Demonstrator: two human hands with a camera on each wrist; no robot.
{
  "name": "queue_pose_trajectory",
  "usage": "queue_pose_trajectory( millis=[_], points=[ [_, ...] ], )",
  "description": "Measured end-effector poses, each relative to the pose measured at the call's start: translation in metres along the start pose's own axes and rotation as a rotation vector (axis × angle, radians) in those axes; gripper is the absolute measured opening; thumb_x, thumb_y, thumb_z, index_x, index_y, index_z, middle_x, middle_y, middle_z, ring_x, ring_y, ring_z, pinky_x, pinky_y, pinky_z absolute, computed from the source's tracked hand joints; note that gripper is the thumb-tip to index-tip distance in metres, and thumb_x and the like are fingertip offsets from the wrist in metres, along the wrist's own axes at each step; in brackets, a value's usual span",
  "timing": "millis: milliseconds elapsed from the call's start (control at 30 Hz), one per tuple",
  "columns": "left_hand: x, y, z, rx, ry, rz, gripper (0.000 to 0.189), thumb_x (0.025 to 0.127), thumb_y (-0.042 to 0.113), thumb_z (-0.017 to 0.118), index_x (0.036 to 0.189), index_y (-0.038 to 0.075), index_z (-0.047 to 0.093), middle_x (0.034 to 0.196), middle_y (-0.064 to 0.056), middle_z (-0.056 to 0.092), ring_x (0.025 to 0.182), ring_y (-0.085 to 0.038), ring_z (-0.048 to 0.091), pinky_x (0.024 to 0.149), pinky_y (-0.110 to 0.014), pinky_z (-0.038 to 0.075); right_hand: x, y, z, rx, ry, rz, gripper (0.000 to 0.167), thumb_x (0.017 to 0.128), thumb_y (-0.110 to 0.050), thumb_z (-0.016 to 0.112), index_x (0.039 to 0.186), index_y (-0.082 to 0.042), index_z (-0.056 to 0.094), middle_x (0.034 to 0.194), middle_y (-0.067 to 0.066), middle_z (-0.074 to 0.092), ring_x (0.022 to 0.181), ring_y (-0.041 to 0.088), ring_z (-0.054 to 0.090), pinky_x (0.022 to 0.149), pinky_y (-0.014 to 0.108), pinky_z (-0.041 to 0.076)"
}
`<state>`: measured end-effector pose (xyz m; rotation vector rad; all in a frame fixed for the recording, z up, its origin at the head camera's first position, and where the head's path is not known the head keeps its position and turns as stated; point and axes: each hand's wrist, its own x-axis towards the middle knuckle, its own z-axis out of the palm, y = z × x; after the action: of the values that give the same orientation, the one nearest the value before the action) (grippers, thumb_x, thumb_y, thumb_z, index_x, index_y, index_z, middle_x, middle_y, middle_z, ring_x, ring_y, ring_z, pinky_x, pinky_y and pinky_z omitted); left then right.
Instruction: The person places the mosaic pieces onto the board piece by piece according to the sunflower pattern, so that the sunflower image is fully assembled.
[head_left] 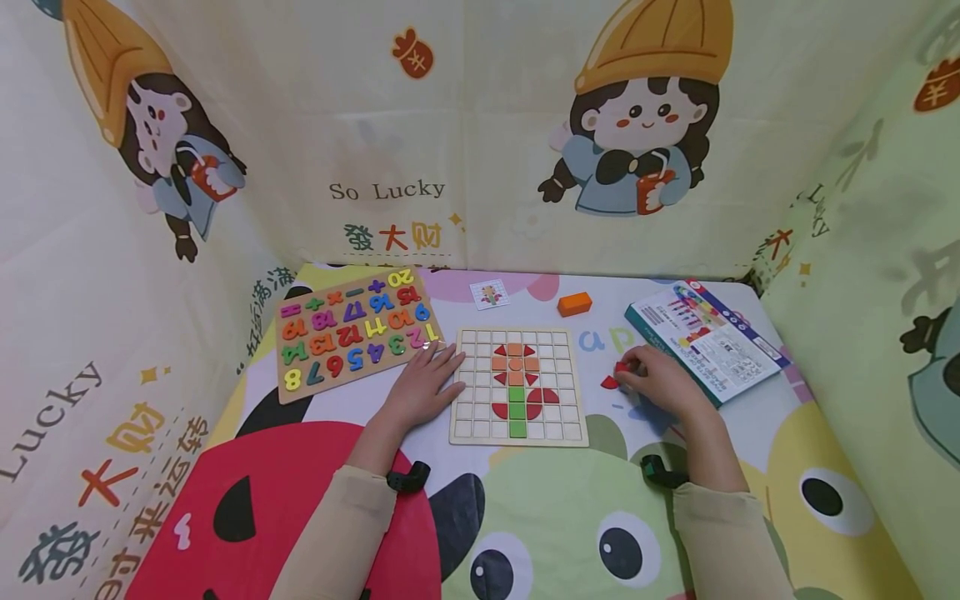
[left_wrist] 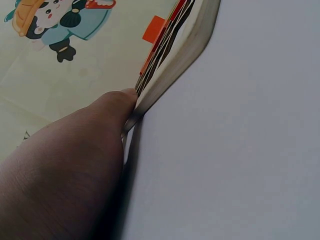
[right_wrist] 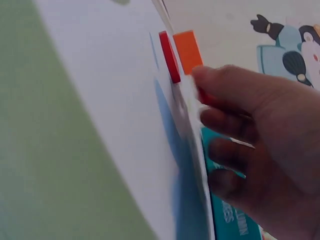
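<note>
My left hand [head_left: 422, 385] rests with extended fingers along the left edge of a wooden grid board [head_left: 480, 409]. In the left wrist view its thumb [left_wrist: 115, 107] lies against the board's side. Red, orange and green pieces form a flower on the grid, with orange squares [head_left: 515, 351] at the top and a green stem [head_left: 517, 411]. To the right of the board, my right hand [head_left: 666, 382] pinches a small red piece [right_wrist: 205, 96] between thumb and index finger, which partly hide it. Another red piece [head_left: 609, 383] lies on the table just left of those fingertips.
A number puzzle board [head_left: 360, 360] with colourful digits lies at the left. Behind the grid are a small picture card [head_left: 490, 294] and an orange block [head_left: 574, 304]. A flat box [head_left: 705, 337] sits beyond my right hand. Patterned cloth walls [head_left: 495, 225] enclose the table.
</note>
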<state>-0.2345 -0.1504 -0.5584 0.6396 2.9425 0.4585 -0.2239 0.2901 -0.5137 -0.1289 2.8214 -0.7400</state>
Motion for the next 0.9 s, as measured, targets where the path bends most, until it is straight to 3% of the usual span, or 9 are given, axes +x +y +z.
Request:
queue_pose_trajectory(
  millis=[167, 400, 900],
  points=[
    [0.0, 0.001, -0.001, -0.003, 0.003, 0.0, 0.067, 0.098, 0.06, 0.044, 0.156, 0.034, 0.025, 0.166, 0.009, 0.02, 0.156, -0.022, 0.002, 0.126, -0.049, 0.009, 0.002, -0.011, -0.001, 0.015, 0.02, -0.01, 0.036, 0.092, -0.04, 0.069, 0.116, -0.015, 0.062, 0.099, 0.005, 0.06, 0.088, 0.023, 0.052, 0.068, 0.031, 0.044],
    [0.0, 0.0, 0.0, 0.0, 0.007, 0.009, 0.067, 0.098, 0.06, 0.044, 0.157, 0.034, 0.025, 0.166, 0.008, 0.02, 0.156, -0.023, 0.003, 0.126, -0.049, 0.01, 0.005, -0.034, 0.001, 0.049, -0.002, -0.062, 0.031, 0.093, -0.034, 0.069, 0.116, -0.014, 0.064, 0.098, 0.004, 0.063, 0.086, 0.022, 0.054, 0.068, 0.029, 0.048],
    [0.001, -0.001, 0.001, 0.012, 0.01, 0.014, 0.066, 0.098, 0.059, 0.044, 0.157, 0.033, 0.026, 0.166, 0.008, 0.021, 0.156, -0.023, 0.003, 0.126, -0.049, 0.01, 0.005, -0.111, 0.031, 0.039, -0.024, -0.164, 0.025, 0.092, -0.032, 0.07, 0.111, -0.017, 0.066, 0.094, 0.0, 0.061, 0.087, 0.019, 0.054, 0.073, 0.029, 0.048]
  ],
)
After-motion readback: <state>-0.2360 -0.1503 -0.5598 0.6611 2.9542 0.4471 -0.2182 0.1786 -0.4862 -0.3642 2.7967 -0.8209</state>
